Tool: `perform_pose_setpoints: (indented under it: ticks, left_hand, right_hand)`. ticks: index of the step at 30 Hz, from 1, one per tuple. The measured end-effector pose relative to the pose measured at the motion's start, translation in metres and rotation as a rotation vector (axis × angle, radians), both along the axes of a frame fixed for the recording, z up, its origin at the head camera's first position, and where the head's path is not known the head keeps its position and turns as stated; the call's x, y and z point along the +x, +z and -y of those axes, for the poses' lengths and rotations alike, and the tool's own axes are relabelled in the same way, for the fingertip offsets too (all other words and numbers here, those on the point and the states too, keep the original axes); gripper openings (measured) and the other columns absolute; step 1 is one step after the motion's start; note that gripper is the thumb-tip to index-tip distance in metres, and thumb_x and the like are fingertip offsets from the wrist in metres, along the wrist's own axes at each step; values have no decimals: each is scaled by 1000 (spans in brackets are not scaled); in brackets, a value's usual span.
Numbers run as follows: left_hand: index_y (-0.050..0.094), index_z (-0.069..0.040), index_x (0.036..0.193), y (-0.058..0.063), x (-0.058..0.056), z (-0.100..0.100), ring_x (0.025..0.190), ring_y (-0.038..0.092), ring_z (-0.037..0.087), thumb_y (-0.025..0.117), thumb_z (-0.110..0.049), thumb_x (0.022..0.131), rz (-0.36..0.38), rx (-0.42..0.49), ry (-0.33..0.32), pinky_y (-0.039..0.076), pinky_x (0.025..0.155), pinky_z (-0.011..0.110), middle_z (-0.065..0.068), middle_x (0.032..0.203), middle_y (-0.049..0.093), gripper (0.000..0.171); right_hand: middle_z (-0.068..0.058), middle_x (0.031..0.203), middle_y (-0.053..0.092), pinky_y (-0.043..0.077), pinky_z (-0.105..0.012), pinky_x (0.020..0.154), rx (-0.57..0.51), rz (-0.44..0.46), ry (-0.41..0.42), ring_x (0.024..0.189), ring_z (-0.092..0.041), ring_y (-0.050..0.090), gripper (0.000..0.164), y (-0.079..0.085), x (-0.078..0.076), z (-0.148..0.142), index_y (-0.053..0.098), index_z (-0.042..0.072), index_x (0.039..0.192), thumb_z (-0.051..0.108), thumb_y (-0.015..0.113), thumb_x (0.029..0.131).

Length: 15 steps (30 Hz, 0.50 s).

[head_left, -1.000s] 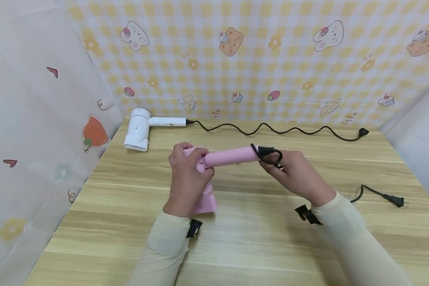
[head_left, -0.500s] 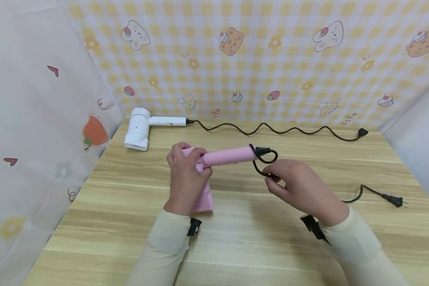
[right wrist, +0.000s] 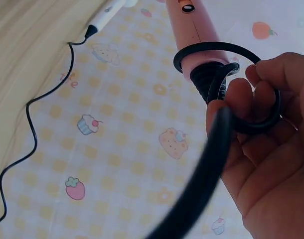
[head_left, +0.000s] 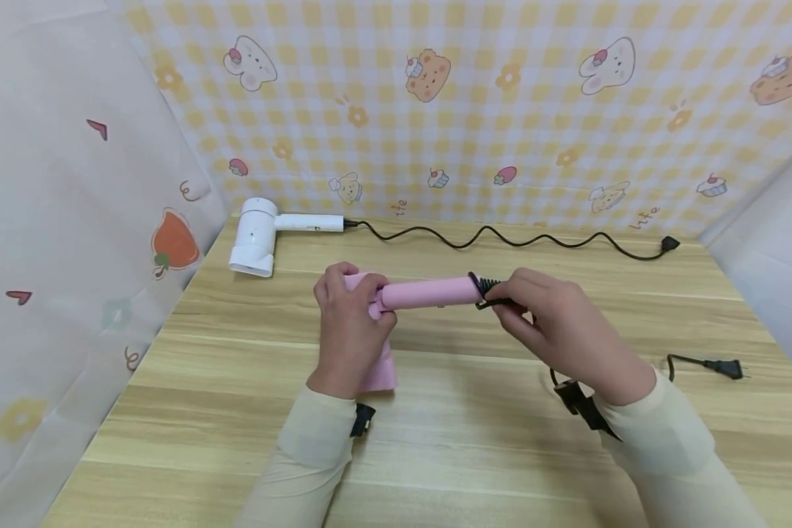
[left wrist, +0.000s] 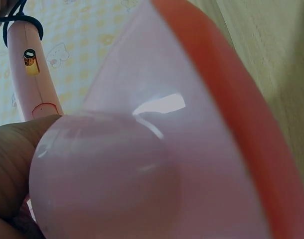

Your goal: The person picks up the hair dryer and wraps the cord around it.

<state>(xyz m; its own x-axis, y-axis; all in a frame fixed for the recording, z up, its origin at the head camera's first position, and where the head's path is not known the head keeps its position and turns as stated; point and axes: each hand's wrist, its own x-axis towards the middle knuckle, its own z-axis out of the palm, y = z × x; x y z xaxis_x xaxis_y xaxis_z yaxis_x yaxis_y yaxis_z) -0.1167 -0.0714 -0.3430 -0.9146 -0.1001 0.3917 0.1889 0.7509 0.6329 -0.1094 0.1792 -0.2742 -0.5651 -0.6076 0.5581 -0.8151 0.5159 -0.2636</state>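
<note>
My left hand (head_left: 350,323) grips the head of a pink hair dryer (head_left: 429,293), held over the table with its handle pointing right. In the left wrist view the dryer's glossy pink head (left wrist: 152,149) fills much of the frame, and a small switch (left wrist: 31,60) shows on the handle. At the handle's end, my right hand (head_left: 561,330) pinches the black cord (right wrist: 197,179). One turn of that cord loops round the handle end, and another loop passes through the right fingers (right wrist: 241,97). Part of the cord is hidden behind the right hand and forearm.
A white hair dryer (head_left: 254,238) lies at the back left of the wooden table (head_left: 475,455). Its black cord (head_left: 422,229) runs wavily right to a plug (head_left: 669,244). The pink dryer's two-pin plug (head_left: 726,368) lies at the right. A checked cloth (head_left: 396,139) hangs behind.
My right hand drew the cord down and right of the handle, then came back up to the handle's end with it. The left hand keeps its grip, almost still.
</note>
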Motion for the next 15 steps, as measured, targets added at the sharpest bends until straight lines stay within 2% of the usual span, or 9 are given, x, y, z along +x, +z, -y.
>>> perform_pose_setpoints:
  ticks: [3,7,15]
  left_hand:
    - [66,-20,96,0,0,0,120,23,31,76,-9,66,-6,-10,-1,43,82,44,7,120,34,33]
    - [66,-20,97,0,0,0,119,24,31,76,-9,67,-12,-23,0,44,81,43,8,120,35,34]
    - [67,-19,96,0,1,1,118,25,33,75,-8,67,-42,-31,-10,40,85,45,10,120,35,32]
  right_hand:
    - [10,77,52,32,-14,54,-32,4,-6,62,-1,39,21,3,-5,1,66,13,94,0,67,78]
    - [9,80,54,31,-16,54,-52,16,-29,62,-3,38,23,6,-13,2,65,13,95,-4,66,78]
    - [9,80,53,32,-18,54,-17,26,-82,63,-5,39,22,14,-22,6,65,16,98,2,67,81]
